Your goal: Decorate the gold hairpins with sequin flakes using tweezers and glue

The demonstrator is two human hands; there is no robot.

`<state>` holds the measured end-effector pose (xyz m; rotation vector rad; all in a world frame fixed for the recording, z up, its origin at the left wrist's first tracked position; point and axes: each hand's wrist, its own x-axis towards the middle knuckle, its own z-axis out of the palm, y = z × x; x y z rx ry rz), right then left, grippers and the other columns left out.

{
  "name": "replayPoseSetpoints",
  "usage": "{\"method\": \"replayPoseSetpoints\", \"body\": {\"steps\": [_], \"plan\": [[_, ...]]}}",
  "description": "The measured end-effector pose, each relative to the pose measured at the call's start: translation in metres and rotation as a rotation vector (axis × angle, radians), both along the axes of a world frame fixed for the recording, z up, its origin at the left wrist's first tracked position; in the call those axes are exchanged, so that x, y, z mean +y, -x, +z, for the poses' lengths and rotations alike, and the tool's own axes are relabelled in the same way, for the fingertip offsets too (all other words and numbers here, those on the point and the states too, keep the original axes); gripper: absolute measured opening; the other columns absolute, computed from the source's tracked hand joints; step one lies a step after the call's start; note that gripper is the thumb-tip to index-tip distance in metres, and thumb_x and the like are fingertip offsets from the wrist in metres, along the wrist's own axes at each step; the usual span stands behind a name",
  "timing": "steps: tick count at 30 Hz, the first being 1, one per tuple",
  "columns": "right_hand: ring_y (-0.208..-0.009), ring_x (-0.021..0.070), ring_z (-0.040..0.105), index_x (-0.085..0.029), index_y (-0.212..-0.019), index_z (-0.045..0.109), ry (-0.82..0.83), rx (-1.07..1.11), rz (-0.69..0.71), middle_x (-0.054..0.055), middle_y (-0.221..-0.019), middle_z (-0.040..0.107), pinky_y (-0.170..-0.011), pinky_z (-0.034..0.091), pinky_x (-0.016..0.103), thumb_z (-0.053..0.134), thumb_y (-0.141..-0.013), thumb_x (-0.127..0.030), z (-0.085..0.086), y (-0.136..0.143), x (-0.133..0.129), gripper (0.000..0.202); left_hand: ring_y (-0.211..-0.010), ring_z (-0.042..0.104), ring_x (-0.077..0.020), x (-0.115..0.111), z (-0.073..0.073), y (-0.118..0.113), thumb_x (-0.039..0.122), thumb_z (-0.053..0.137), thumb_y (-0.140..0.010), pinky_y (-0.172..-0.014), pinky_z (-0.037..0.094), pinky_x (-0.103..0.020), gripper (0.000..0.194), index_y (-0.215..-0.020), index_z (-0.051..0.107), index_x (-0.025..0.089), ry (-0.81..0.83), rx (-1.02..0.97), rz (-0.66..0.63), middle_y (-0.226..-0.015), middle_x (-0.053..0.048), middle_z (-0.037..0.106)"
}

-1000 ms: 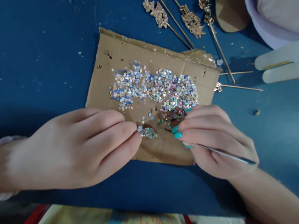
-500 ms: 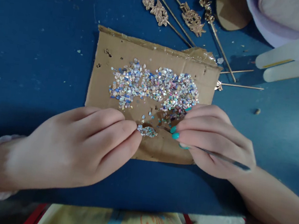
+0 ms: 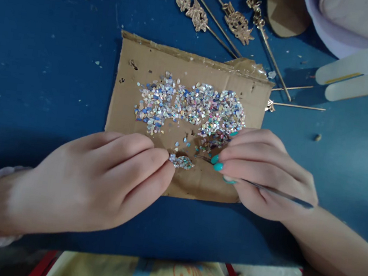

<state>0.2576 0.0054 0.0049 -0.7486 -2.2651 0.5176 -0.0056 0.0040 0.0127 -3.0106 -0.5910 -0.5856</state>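
My left hand is closed in a pinch on the end of a small ornament covered in glittering chips. Any part of it inside the fingers is hidden. My right hand, nails painted turquoise, is closed around slim metal tweezers. Their tips point left and stop just short of the ornament; whether they grip a chip is too small to tell. Under both hands lies a piece of brown cardboard. Spread over it are many tiny shiny chips, with a few loose ones just above the ornament.
Gold-coloured hairpins with openwork heads lie beyond the cardboard on the blue table. At the upper right are a lilac container and two translucent white bottles. Another thin pin sticks out at the cardboard's right edge.
My right hand and the tweezers have shifted slightly to the right, their tips a touch farther from the ornament. The left hand keeps its pinch.
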Motion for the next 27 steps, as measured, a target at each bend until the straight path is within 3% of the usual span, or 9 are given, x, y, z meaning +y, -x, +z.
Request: {"method": "replayPoseSetpoints", "body": {"steps": [12, 17, 27], "plan": [[-0.083, 0.0174, 0.063, -0.013, -0.090, 0.062, 0.036, 0.044, 0.012, 0.007, -0.086, 0.068, -0.077, 0.055, 0.037, 0.059, -0.084, -0.009, -0.0021, 0.0001, 0.0010, 0.008, -0.085, 0.068, -0.0209, 0.0007, -0.0013, -0.0003, 0.007, 0.047, -0.091, -0.062, 0.056, -0.034, 0.020, -0.104, 0.062, 0.012, 0.001, 0.011, 0.016, -0.095, -0.003, 0.072], [-0.084, 0.0166, 0.063, -0.015, -0.094, 0.061, 0.067, 0.049, 0.029, 0.007, -0.087, 0.067, -0.077, 0.055, 0.037, 0.054, -0.089, -0.015, -0.0043, -0.0021, 0.0039, 0.008, -0.087, 0.066, -0.0215, -0.0009, -0.0016, 0.0003, 0.006, 0.047, -0.090, -0.064, 0.053, -0.035, 0.022, -0.106, 0.061, 0.010, 0.019, 0.026, 0.008, -0.097, -0.004, 0.070], [-0.085, 0.0176, 0.063, -0.013, -0.090, 0.062, 0.087, 0.048, 0.051, 0.007, -0.087, 0.069, -0.078, 0.053, 0.038, 0.058, -0.087, -0.013, -0.0035, -0.0018, 0.0037, 0.005, -0.094, 0.062, -0.0225, -0.0076, -0.0068, 0.0060, 0.006, 0.048, -0.089, -0.069, 0.048, -0.038, 0.026, -0.112, 0.060, 0.011, 0.060, 0.023, 0.014, -0.108, -0.004, 0.066]]}}
